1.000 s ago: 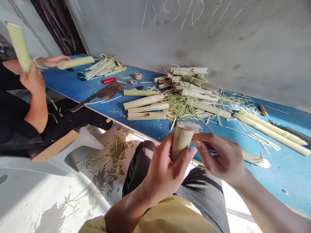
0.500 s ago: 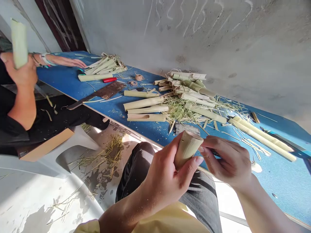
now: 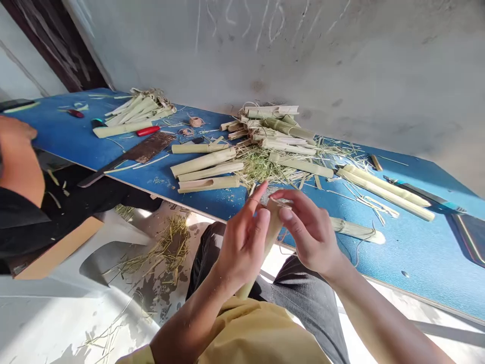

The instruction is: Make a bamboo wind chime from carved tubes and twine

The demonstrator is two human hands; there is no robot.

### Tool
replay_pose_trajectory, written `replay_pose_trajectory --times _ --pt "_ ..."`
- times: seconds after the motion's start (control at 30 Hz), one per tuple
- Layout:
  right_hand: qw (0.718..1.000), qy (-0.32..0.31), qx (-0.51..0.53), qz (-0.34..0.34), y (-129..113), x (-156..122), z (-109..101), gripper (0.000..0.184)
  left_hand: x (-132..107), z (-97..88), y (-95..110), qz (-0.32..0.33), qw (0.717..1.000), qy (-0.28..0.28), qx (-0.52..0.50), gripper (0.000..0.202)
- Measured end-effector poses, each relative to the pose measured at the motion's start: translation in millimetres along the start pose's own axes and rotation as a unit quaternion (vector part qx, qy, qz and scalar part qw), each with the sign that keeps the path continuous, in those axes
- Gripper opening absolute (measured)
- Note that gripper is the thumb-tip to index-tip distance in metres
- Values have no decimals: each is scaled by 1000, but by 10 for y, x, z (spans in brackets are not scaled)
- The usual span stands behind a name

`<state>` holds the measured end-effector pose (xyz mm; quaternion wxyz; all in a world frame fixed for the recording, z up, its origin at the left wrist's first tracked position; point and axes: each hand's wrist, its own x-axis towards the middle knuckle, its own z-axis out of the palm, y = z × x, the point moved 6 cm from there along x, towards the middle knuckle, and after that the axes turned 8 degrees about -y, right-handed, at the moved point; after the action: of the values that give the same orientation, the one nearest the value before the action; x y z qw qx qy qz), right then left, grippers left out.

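Bamboo tube (image 3: 273, 225) sits between the person's two hands just above the near edge of the table (image 3: 397, 253), its lower end tilted down and away from the table. In the head view, the left hand (image 3: 242, 242) stands open with its fingers spread, its palm side against the tube. The right hand (image 3: 310, 230) curves over the tube's upper end. Neither grip looks clenched; the tube seems held by light pressure from both sides, though how firmly cannot be told. Along the table's near edge, cut bamboo lengths (image 3: 206, 164) lie side by side, probably kept parallel so that one can be picked out easily. Farther back on the table, straw shreds (image 3: 259, 167) and bundled bamboo strips (image 3: 276, 129) form loose heaps. A cleaver (image 3: 140, 151) lies with its handle toward the near edge, likely placed for a quick pick-up, not far from a red handle (image 3: 147, 130). At the table's left end, a co-worker's hand (image 3: 15, 134) is near a long bamboo piece (image 3: 121, 129).
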<state>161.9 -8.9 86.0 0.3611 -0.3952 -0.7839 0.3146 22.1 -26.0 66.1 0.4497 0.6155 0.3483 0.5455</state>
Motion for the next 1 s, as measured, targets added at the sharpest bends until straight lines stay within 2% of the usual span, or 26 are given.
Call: replay_pose_trajectory --times 0.03,0.1,0.17,0.23,0.3,0.37,0.47,0.6,0.7,0.8,1.0 --pt "1000 -9 -3 8 14 15 -15 39 42 -25 -29 15 999 33 21 41" --pt "999 -40 20 18 53 58 -41 44 133 -21 -80 45 994 63 72 34" --pt "995 -74 63 25 105 109 -79 46 229 0 -131 60 989 84 109 34" --pt "992 -92 87 25 154 158 -150 46 318 -20 -149 72 982 132 116 37" --pt "992 -98 72 26 194 198 -238 46 410 -65 -128 91 975 183 87 39" --pt "993 -105 52 31 231 229 -309 47 523 -108 -90 104 972 209 33 41" --pt "990 -120 71 32 277 263 -356 51 697 -182 -36 105 968 219 -57 43" --pt "983 -141 118 27 337 276 -334 56 824 -327 26 116 959 232 -116 47" --pt "980 -152 125 21 364 269 -314 57 862 -474 54 125 952 237 -150 44" --pt "986 -146 87 9 352 266 -335 56 909 -686 102 119 951 233 -163 39" --pt "991 -129 4 27 358 262 -384 61 861 -1413 279 157 908 346 -178 33"
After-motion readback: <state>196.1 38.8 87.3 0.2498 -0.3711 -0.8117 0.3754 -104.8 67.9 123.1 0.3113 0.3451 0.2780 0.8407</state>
